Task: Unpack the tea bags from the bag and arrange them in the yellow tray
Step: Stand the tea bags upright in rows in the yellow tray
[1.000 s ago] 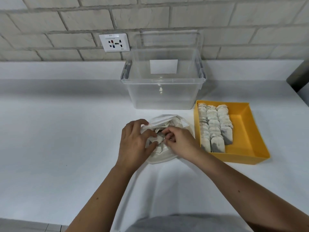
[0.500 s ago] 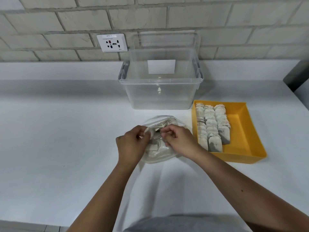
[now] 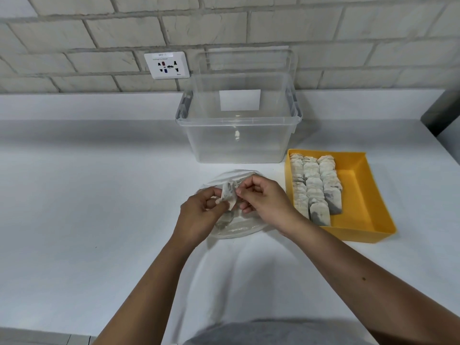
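A clear plastic bag (image 3: 239, 226) lies flat on the white counter under my hands, with a few tea bags still showing inside. Above it I hold a small bunch of tea bags (image 3: 229, 195) between both hands: my left hand (image 3: 199, 215) pinches its lower left side, and my right hand (image 3: 263, 200) pinches its right edge. To the right stands the yellow tray (image 3: 358, 190), with three rows of tea bags (image 3: 315, 185) laid overlapping along its left half. The tray's right half is bare.
A clear plastic storage box (image 3: 239, 130) stands behind the bag against the brick wall. A wall socket (image 3: 166, 65) sits up left of it. A dark object (image 3: 443, 115) shows at the right edge. The white counter (image 3: 87, 195) stretches to the left.
Both hands have come up out of the bag's mouth, lifting a small bunch of tea bags clear of the plastic. The bag now lies flatter on the counter.
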Action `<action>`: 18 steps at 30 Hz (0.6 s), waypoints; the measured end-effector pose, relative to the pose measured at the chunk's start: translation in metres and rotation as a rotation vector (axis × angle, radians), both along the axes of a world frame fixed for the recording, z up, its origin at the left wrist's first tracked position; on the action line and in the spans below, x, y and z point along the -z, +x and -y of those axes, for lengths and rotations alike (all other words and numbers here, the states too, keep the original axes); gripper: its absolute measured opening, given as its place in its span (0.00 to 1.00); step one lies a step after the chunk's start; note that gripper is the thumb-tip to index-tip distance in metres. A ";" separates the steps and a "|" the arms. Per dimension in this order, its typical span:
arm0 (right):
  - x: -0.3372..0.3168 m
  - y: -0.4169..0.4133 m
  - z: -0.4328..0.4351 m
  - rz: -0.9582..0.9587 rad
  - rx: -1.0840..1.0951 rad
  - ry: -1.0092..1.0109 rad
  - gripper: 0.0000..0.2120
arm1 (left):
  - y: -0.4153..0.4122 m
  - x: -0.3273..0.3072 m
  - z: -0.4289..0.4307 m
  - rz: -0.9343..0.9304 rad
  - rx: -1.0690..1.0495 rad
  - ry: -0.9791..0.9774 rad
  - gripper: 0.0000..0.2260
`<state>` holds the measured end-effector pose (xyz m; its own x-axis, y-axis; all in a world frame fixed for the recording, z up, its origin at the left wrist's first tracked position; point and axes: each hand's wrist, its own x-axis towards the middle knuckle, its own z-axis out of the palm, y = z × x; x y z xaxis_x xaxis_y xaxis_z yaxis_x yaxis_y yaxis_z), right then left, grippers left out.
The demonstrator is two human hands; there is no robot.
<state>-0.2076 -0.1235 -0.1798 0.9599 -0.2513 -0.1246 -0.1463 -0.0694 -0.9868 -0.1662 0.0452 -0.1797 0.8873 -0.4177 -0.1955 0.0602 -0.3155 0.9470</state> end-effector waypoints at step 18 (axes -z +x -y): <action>0.031 0.004 -0.004 -0.010 -0.294 -0.762 0.14 | 0.017 -0.004 -0.007 0.212 -0.265 0.113 0.04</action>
<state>-0.2031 -0.1194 -0.2107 0.9995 -0.0089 -0.0302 -0.0265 -0.7577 -0.6521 -0.1489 0.0525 -0.1758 0.9877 -0.1539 -0.0278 -0.0398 -0.4190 0.9071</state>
